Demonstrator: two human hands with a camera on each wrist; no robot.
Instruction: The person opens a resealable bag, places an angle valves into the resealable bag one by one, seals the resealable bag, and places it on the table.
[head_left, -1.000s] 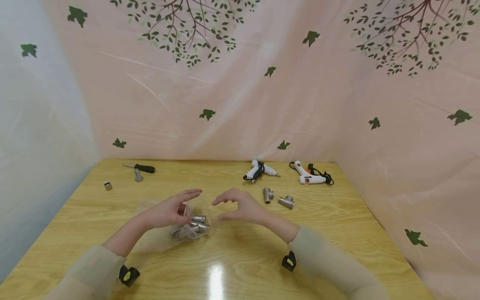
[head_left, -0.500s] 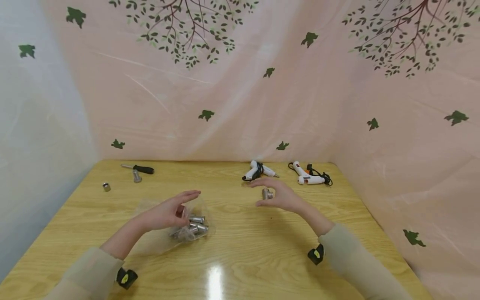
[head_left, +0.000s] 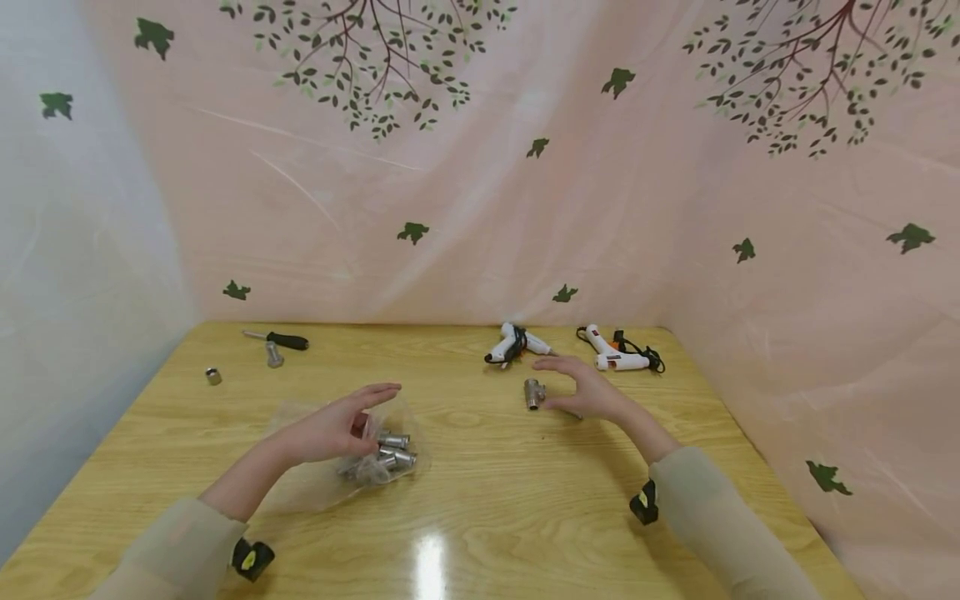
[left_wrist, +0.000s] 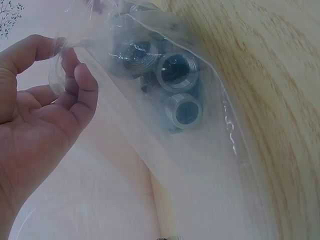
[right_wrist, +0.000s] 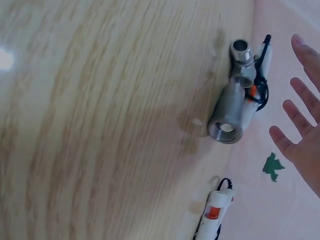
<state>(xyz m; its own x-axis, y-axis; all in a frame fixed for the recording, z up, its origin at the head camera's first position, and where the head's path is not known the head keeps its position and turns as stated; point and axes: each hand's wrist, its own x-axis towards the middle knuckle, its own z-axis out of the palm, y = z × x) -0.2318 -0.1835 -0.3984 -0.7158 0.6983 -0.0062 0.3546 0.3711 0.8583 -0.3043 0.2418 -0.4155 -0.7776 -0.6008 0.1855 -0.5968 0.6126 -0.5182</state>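
Note:
My left hand (head_left: 330,429) holds the edge of a clear plastic bag (left_wrist: 205,170), with its fingers curled at the bag's mouth in the left wrist view. Several threaded metal pipe fittings (left_wrist: 177,70) lie inside the bag. Over at the right, my right hand (head_left: 588,390) hovers with thumb and fingers spread, holding nothing. A metal tee fitting (head_left: 533,394) lies on the table just left of its fingertips. Below the hand, a second tee fitting (right_wrist: 227,115) is mostly hidden in the head view, but it shows in the right wrist view.
Two white glue guns (head_left: 517,342) with black cords lie along the back of the wooden table (head_left: 480,508). At the back left are a black-handled screwdriver (head_left: 288,340), a metal bolt-like piece (head_left: 273,355) and a small metal nut-like ring (head_left: 213,377).
My right hand has moved from beside the bag rightward to the tee fittings, its fingers staying spread. The left hand and bag have stayed in place.

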